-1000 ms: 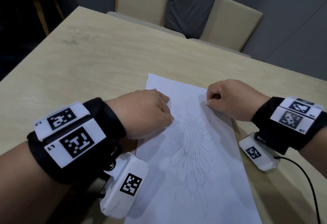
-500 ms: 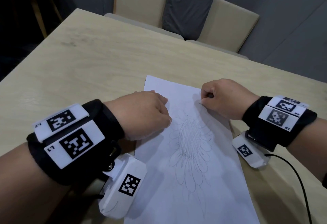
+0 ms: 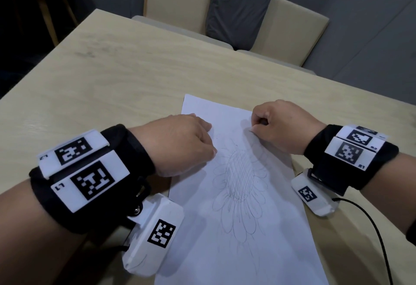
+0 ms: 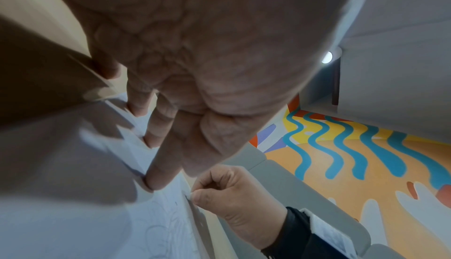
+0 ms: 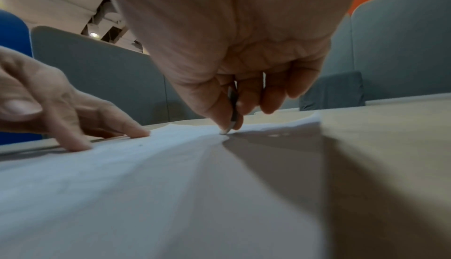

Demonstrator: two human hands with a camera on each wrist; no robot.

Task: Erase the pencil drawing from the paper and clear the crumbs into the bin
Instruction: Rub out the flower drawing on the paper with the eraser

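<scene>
Nearest the viewer, the lower part of the paper [image 3: 236, 217] is seen lying flat on the table [image 3: 112, 82], with the pencil drawing [image 3: 238, 185], a flower with a hatched centre, almost fully intact at its middle. Further up, the sheet is pinned at its left edge by the left hand [image 3: 180, 145], whose straight fingertips [image 4: 151, 182] are pressed onto it; nothing is gripped by this hand. Compared with a second ago, this hand is unmoved, while the right hand [image 3: 281, 127] is found a little further left, toward the sheet's middle, at the upper petals. A small, thin grey eraser [image 5: 231, 116] is pinched between its curled thumb and fingers, and its tip is set down on the paper just above the flower. A few dark specks near the tip may be crumbs, though that cannot be settled. From this it is judged that rubbing is only at its start and most of the lines remain to be removed.

The paper's right edge lies under the right hand, so strokes toward that side could lift or crease it. Beyond the top edge, broad bare table is left open for sweeping. Two chairs [image 3: 288, 28] stand at the far side. No bin is seen in any view.
</scene>
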